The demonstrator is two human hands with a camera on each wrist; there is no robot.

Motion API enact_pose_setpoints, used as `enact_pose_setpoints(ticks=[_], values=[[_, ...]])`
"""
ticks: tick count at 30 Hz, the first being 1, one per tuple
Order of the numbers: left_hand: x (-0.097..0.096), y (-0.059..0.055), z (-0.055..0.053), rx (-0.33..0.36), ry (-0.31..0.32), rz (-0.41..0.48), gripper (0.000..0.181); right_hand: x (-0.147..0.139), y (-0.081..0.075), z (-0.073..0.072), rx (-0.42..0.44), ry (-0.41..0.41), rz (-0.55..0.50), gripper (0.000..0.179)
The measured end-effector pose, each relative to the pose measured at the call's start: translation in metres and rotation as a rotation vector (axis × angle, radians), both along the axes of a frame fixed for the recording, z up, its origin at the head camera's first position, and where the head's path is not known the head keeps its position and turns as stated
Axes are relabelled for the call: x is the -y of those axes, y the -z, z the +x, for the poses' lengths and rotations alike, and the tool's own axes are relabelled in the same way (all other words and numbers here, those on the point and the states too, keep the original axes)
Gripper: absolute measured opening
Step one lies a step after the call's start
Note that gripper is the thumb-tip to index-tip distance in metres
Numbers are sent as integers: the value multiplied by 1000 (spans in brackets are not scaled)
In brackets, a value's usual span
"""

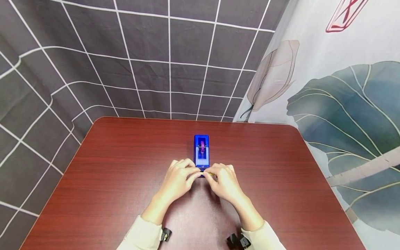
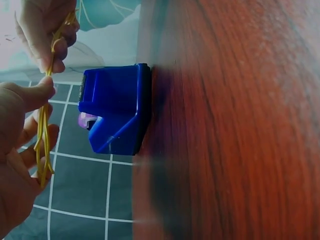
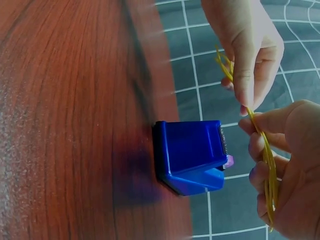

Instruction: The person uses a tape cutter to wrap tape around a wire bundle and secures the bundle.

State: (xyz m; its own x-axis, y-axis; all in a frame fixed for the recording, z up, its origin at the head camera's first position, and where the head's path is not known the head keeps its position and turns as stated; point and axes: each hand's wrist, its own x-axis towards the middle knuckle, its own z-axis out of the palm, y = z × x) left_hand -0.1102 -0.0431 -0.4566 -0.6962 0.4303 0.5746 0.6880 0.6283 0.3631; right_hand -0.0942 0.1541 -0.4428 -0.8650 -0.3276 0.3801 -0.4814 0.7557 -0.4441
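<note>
A bundle of thin yellow strands point(image 2: 45, 131), which look like rubber bands, is stretched between my two hands. My left hand point(image 1: 177, 178) pinches it between thumb and forefinger, and its loose ends lie along the other fingers. Close beside it, my right hand point(image 1: 225, 180) pinches the same bundle point(image 3: 270, 175), with its strands running down past the palm. The fingertips of both hands nearly meet. Just beyond them a blue tape dispenser point(image 1: 202, 163) stands upright on the table, its near end partly hidden by the hands in the head view.
The dispenser carries a purple roll point(image 1: 202, 146) and has a toothed cutting edge point(image 3: 223, 140) facing up. Under everything is a reddish-brown wooden table point(image 1: 125, 146). A dark gridded curtain point(image 1: 150, 80) hangs behind it, and a leaf-patterned curtain point(image 1: 312, 62) at the right.
</note>
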Motion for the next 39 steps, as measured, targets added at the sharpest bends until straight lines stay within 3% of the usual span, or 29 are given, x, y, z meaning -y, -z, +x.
enact_pose_setpoints(ticks=[8,24,29,39], values=[[1,-2,3,86,6,-28,5,0,5,0,-54,-36,-5,5],[9,10,2,108,-62,-24,11,-5,12,-2,-95,-35,7,2],[15,13,1,108,-53,10,4,-8,15,-1,-61,-12,11,9],[18,14,1,152,-54,108,9,-10,17,-2,-16,17,-6,16]])
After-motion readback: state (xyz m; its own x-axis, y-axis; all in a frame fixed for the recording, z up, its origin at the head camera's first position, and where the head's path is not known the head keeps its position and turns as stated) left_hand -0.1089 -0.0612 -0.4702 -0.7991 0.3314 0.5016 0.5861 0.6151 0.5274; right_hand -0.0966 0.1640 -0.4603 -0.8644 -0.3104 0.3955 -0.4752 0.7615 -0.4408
